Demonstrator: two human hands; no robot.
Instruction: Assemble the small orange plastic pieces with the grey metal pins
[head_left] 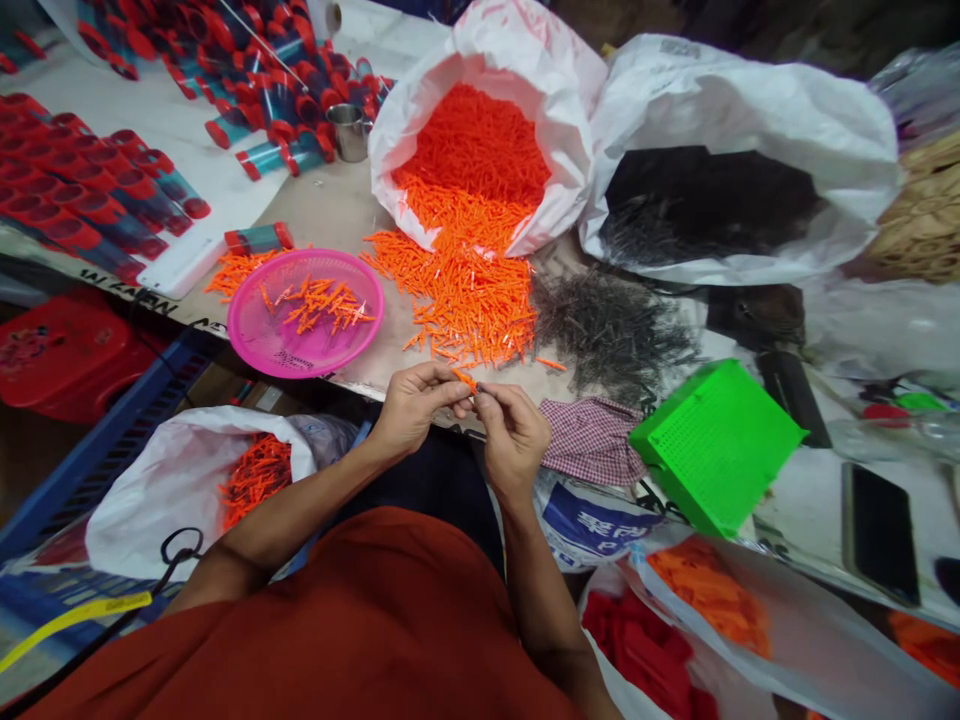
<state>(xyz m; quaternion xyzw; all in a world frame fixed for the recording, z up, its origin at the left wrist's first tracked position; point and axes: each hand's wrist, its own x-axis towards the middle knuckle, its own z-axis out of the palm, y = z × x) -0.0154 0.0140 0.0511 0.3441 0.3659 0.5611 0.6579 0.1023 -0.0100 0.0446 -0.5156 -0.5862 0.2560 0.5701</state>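
Note:
Over the table's front edge, my left hand (416,408) pinches a slim orange plastic piece (463,378). The fingertips of my right hand (516,432) are closed on a small dark piece (481,387), which meets the near end of the orange one; whether the two are joined cannot be made out. Just beyond my hands lies a heap of orange plastic pieces (480,300), spilling from a white sack (480,160). To its right spreads a pile of thin dark grey pieces (615,330). A pink basket (255,345) on the left holds several orange pieces with thin dark ends.
A second white sack (750,100) holds dark pieces. On the right are a green basket (716,445), a checked cloth (592,437) and a phone (879,535). Red-capped clear tubes (90,190) crowd the left, near a metal cup (349,133). An open bag (172,480) sits below.

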